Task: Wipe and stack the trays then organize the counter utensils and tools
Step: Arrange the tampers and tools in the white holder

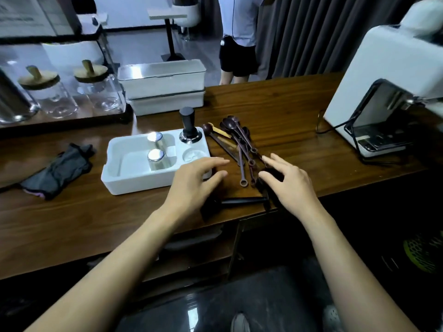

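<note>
A white moulded tray (124,178) sits mid-counter; it holds two shiny metal cylinders (155,149) and a black tamper (188,127). Several dark brown measuring spoons (239,142) lie fanned out just right of it. My left hand (194,180) hovers over the tray's right front corner, fingers spread and relaxed. To the right of the spoons is my right hand (286,183), fingers loosely bent over a dark object (273,174) whose shape I cannot make out. A black bar-shaped tool (242,201) lies at the counter's front edge between my wrists. Two white trays (163,87) are stacked at the back.
A dark grey cloth (57,168) lies at the left. Glass jars with wooden lids (51,94) stand on a back-left shelf. A white machine (383,92) fills the right end, its cable on the counter. A person stands behind the counter.
</note>
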Motion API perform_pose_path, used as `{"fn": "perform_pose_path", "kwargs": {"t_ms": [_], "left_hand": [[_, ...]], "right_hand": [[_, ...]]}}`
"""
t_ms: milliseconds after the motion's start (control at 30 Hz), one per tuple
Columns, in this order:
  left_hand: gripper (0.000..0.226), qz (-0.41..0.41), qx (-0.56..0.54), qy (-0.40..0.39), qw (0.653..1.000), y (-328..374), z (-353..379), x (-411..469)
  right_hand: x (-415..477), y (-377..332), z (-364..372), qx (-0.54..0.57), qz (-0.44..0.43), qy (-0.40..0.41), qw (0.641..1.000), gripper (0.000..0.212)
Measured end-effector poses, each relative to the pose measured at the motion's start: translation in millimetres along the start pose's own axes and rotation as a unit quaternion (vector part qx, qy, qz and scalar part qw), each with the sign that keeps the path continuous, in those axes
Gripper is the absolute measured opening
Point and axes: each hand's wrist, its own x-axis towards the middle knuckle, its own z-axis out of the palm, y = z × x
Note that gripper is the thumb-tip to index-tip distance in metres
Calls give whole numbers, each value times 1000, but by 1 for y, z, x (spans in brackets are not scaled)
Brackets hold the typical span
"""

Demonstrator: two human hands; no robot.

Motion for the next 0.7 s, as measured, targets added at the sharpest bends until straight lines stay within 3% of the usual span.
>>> {"fn": "perform_pose_path", "kwargs": {"t_ms": [500, 700], "left_hand": [[16, -68, -14, 64, 996, -6, 5, 5], [16, -76, 14, 90, 993, -10, -6, -3]], "right_hand": [[6, 45, -8, 48, -24, -83, 995, 64], [21, 44, -10, 65, -25, -52, 996, 63]]}}
